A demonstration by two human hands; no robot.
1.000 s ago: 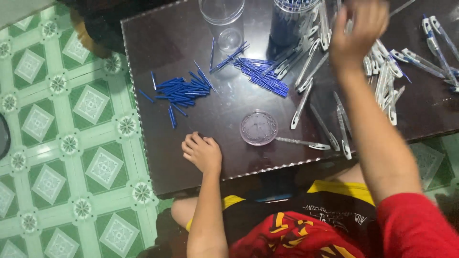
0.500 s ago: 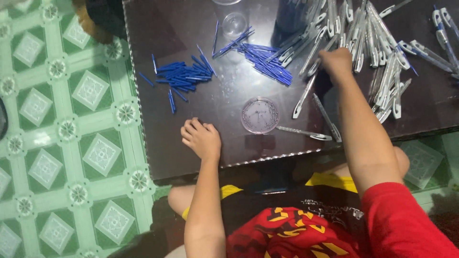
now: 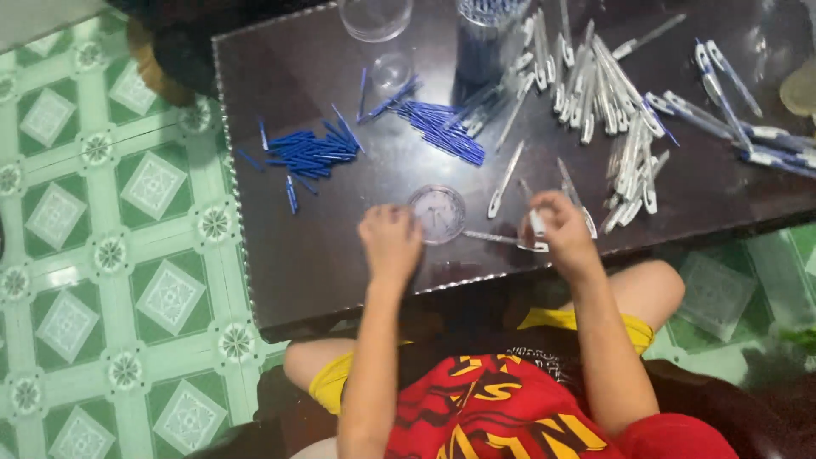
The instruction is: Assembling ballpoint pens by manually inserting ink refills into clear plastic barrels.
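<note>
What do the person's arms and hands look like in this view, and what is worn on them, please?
Both forearms are bare, with no gloves, watch or rings visible on the left hand or right hand. A red short sleeve covers the right upper arm. The left sleeve is out of view.

No packages, labels, signs or screens in view. Nearest to packaging are two containers at the far table edge: a clear round cup point(image 3: 375, 17), and to its right a clear tube-shaped holder point(image 3: 485, 38) filled with blue pieces.
</note>
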